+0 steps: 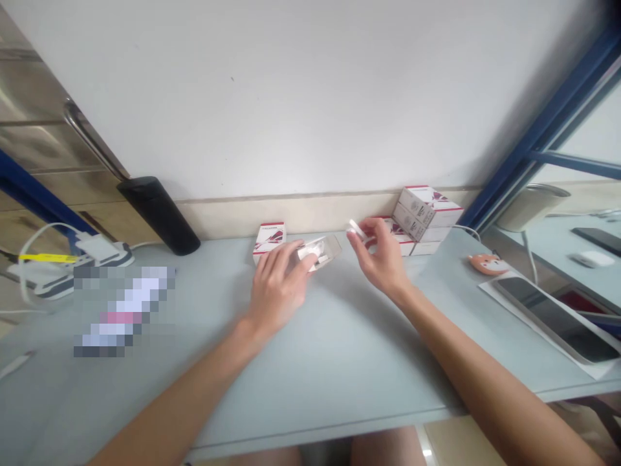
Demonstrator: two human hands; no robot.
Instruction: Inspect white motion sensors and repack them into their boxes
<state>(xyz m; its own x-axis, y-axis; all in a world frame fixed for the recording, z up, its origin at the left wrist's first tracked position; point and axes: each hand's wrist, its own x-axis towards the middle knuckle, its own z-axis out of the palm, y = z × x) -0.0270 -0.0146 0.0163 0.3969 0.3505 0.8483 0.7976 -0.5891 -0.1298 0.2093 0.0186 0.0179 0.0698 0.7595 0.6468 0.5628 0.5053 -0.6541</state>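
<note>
My left hand [279, 285] is closed around a small opened cardboard box [330, 251], tilted so that its open end faces right. White contents show inside it, too blurred to name. To the right, my right hand [381, 259] pinches a small white piece [356, 229] between thumb and fingers, apart from the box and above the desk. Just behind my left hand stands a closed white and red box [270, 238]. Beyond my right hand, several similar boxes [427, 213] are stacked against the wall.
At the left are a black cylinder [158, 213], power strips with cables [104, 252] and a pixelated phone-like object [126, 310]. On the right, an orange animal-shaped item [488, 263] lies near a dark phone [553, 317] on white paper. The desk's front edge [330, 430] runs below my arms.
</note>
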